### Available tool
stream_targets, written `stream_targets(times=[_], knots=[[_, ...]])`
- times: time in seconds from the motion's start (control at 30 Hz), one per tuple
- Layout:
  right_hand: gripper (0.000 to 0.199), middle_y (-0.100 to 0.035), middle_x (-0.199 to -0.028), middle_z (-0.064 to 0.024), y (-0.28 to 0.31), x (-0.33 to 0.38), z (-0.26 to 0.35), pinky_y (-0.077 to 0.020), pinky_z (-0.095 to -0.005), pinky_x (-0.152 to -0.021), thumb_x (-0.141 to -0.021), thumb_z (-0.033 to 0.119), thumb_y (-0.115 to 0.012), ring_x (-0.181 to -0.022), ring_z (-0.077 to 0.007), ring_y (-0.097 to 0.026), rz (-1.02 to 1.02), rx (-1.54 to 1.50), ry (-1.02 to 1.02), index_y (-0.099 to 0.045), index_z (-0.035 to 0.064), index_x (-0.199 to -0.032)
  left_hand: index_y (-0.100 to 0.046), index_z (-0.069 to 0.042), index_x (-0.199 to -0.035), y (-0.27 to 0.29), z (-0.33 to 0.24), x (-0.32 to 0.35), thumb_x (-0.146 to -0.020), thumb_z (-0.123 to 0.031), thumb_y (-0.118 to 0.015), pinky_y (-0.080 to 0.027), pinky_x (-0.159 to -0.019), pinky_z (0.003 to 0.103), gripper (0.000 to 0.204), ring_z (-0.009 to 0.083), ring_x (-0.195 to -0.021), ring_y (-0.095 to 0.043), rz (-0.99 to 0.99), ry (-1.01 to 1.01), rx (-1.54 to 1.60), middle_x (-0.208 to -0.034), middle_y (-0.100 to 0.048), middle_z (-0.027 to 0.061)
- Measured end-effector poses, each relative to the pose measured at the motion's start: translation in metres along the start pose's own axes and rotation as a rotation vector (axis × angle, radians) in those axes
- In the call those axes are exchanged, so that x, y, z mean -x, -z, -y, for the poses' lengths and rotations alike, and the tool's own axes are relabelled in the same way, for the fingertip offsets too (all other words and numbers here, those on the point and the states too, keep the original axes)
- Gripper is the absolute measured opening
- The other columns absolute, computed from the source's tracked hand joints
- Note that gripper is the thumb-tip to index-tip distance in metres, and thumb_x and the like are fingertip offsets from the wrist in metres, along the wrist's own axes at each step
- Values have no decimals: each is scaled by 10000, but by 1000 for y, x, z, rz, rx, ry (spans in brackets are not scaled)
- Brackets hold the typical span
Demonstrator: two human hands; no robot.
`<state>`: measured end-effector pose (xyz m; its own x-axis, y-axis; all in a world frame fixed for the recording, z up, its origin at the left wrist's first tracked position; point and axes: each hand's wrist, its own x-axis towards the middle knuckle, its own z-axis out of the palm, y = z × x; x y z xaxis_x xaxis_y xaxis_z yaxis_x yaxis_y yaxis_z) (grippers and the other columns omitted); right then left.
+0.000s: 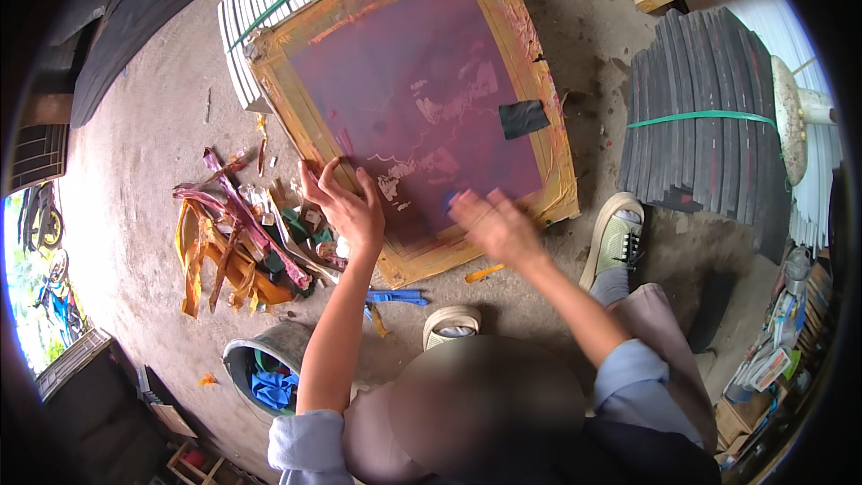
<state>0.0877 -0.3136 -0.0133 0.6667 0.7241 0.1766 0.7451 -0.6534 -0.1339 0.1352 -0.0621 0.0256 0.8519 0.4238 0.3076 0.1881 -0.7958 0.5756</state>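
Two bare hands work on a wooden-framed printing screen (422, 99) that lies flat on the concrete floor (144, 153) in the head view, its dark red mesh patched with pale scraped spots and a small black square of tape (523, 118) toward its right side. The left hand (346, 207) rests on the lower left part of the mesh, fingers spread apart and clamped on nothing, the palm pressing just inside the yellow-taped frame edge. The right hand (492, 223) is blurred over the lower right part of the mesh; something small and blue (452, 201) shows at its fingertips, but whether the fingers grip it cannot be told. The hands are apart, with a stretch of mesh between them. Left of the frame lies a heap of torn tape strips (229, 247) in orange, yellow and maroon, touching the floor and reaching close to the left hand. A blue strip (395, 297) lies near the left forearm, and a grey bucket (242, 355) with blue cloth inside stands beside the elbow. A light shoe (615, 238) rests right of the frame, next to a bundle of dark slats (709, 81) bound by a green strap.
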Motion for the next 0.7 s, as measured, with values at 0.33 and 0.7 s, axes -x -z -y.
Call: stream_targets(times=[0.33, 0.7], knots=[[642, -252, -1575, -100, -9, 26, 68, -166, -459, -1191, -959, 335, -513, -1474, -253, -165, 162, -412, -180, -296, 47, -1491, -423, -78, -1271, 0, 3, -4, -888, -198, -629, -427, -994, 529, 452, 486, -1291, -368, -55, -66, -81, -1436, -230, 282], [601, -153, -1588, -140, -13, -3, 103, -141, -448, -1207, -988, 263, -437, -1478, -244, -119, -18, -341, -379, -228, 28, -1501, -351, -150, -1358, -6, 10, 0, -927, -301, -590, -64, -1162, 592, 515, 380, -1423, -190, -82, -156, -266, -1447, -238, 300]])
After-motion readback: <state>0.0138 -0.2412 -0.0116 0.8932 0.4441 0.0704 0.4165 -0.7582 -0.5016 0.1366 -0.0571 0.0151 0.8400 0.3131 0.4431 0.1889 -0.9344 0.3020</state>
